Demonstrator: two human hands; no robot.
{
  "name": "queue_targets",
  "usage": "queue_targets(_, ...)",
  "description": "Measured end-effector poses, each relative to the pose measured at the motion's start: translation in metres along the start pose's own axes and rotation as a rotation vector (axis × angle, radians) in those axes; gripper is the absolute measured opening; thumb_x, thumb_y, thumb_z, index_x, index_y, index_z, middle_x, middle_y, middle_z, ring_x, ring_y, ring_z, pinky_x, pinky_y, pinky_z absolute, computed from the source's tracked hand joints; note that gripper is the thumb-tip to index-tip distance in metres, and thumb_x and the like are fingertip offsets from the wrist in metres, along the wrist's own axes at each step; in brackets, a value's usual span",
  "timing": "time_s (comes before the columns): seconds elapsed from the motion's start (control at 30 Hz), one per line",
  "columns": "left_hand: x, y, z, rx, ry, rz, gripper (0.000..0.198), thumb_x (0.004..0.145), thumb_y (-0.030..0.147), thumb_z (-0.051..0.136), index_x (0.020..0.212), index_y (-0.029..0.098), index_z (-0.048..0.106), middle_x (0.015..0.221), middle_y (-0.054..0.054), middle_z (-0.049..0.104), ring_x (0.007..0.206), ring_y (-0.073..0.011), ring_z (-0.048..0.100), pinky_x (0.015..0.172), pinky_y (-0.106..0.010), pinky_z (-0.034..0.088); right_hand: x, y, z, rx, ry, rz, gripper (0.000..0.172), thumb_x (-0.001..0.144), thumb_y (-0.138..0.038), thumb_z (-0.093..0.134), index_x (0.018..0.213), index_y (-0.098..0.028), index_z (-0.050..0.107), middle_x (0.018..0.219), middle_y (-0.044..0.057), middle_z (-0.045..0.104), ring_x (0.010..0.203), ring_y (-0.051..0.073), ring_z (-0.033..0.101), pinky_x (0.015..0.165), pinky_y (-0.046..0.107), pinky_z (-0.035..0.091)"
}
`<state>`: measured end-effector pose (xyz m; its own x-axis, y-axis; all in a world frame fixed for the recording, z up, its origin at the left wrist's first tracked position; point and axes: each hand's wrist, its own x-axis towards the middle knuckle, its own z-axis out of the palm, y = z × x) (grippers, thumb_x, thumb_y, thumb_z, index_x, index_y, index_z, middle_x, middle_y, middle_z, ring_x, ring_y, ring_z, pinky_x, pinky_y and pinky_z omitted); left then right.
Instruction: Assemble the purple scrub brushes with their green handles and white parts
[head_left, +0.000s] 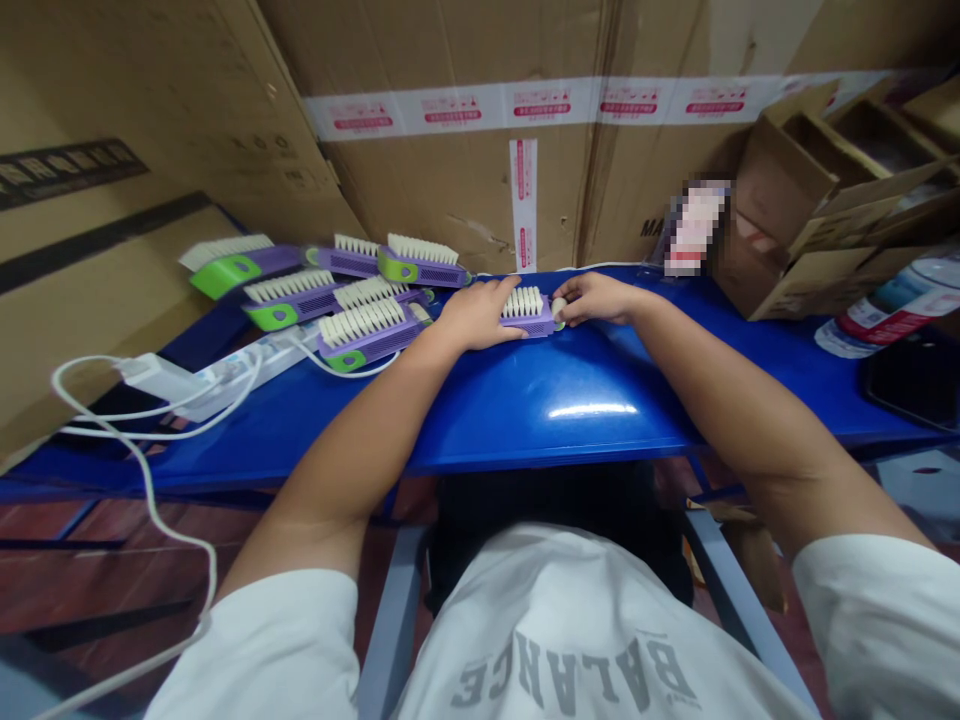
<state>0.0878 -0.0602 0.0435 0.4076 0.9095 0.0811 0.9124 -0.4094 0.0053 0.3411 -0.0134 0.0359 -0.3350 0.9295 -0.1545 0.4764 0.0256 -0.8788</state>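
Observation:
Bristles up, a purple scrubbing brush [529,324] with cream bristles lies on the blue table in front of me. My left hand [478,314] grips its left end, fingers behind it and thumb along the near side; that end is hidden under the hand. At the brush's right end, my right hand [594,299] is closed, its fingertips on a small pale round piece [559,308] whose exact kind I cannot make out. A bit of green shows just below that piece. To the left lie several similar purple and green brushes [364,325], bunched together with bristles up.
A white power strip [240,372] with a plugged-in adapter and white cables [150,437] lies at the left. Large cardboard boxes [450,180] wall the back. At right are small open cartons [795,215], a water bottle [885,308] and a dark phone [916,378].

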Motion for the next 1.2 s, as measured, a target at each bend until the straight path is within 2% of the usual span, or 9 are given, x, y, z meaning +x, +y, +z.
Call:
queue_targets(0.13, 0.0, -0.002, 0.002, 0.003, 0.013, -0.01, 0.103, 0.101, 0.059, 0.083, 0.186, 0.022, 0.038, 0.178, -0.02, 0.062, 0.16, -0.0432, 0.063, 0.129, -0.05, 0.052, 0.001, 0.0, -0.001, -0.207, 0.023, -0.087, 0.06, 0.061, -0.005, 0.105, 0.116, -0.019, 0.087, 0.112, 0.005, 0.088, 0.107, 0.027, 0.082, 0.109, 0.039, 0.067)
queue_targets(0.23, 0.001, -0.003, 0.004, 0.01, 0.018, -0.013, 0.101, 0.101, 0.06, 0.083, 0.185, 0.024, 0.039, 0.176, -0.019, 0.063, 0.158, -0.0425, 0.064, 0.128, -0.049, 0.052, 0.002, -0.001, 0.003, -0.375, 0.065, -0.113, 0.075, 0.056, -0.009, 0.109, 0.127, -0.019, 0.087, 0.116, 0.007, 0.088, 0.117, 0.032, 0.082, 0.117, 0.044, 0.063)
queue_targets(0.43, 0.001, -0.002, 0.003, 0.02, 0.015, -0.02, 0.101, 0.102, 0.059, 0.083, 0.185, 0.023, 0.038, 0.176, -0.02, 0.063, 0.158, -0.0426, 0.064, 0.127, -0.048, 0.052, 0.002, -0.006, 0.012, -0.495, 0.122, -0.095, 0.063, 0.064, -0.014, 0.108, 0.122, -0.018, 0.086, 0.116, 0.008, 0.086, 0.114, 0.034, 0.081, 0.111, 0.043, 0.063)
queue_targets(0.57, 0.001, -0.002, 0.002, 0.013, 0.011, -0.023, 0.103, 0.102, 0.059, 0.083, 0.186, 0.021, 0.037, 0.176, -0.021, 0.063, 0.159, -0.0438, 0.064, 0.129, -0.049, 0.052, 0.0, -0.007, 0.013, -0.511, 0.127, -0.081, 0.065, 0.069, -0.016, 0.108, 0.129, -0.017, 0.084, 0.12, 0.01, 0.086, 0.113, 0.033, 0.081, 0.109, 0.042, 0.064)
queue_targets(0.67, 0.001, -0.002, 0.002, 0.011, 0.007, -0.023, 0.102, 0.102, 0.059, 0.083, 0.185, 0.022, 0.038, 0.176, -0.021, 0.063, 0.159, -0.0447, 0.064, 0.128, -0.05, 0.053, 0.001, -0.007, 0.013, -0.532, 0.13, -0.089, 0.067, 0.067, -0.019, 0.109, 0.129, -0.017, 0.084, 0.121, 0.01, 0.086, 0.114, 0.033, 0.081, 0.109, 0.041, 0.064)
queue_targets(0.93, 0.001, -0.002, 0.002, 0.023, 0.011, -0.018, 0.101, 0.103, 0.059, 0.083, 0.185, 0.021, 0.038, 0.176, -0.021, 0.063, 0.159, -0.0438, 0.064, 0.128, -0.05, 0.053, 0.004, -0.005, 0.011, -0.562, 0.112, -0.118, 0.056, 0.068, -0.021, 0.109, 0.12, -0.018, 0.087, 0.111, 0.007, 0.087, 0.105, 0.031, 0.081, 0.104, 0.041, 0.065)
queue_targets(1.2, 0.0, 0.0, 0.001, 0.02, 0.0, -0.027, 0.101, 0.104, 0.057, 0.083, 0.186, 0.022, 0.036, 0.178, -0.02, 0.062, 0.161, -0.0428, 0.063, 0.129, -0.049, 0.052, 0.008, 0.0, 0.01, -0.627, 0.104, -0.166, 0.056, 0.074, -0.024, 0.105, 0.127, -0.015, 0.088, 0.112, 0.007, 0.089, 0.099, 0.029, 0.082, 0.097, 0.038, 0.065)
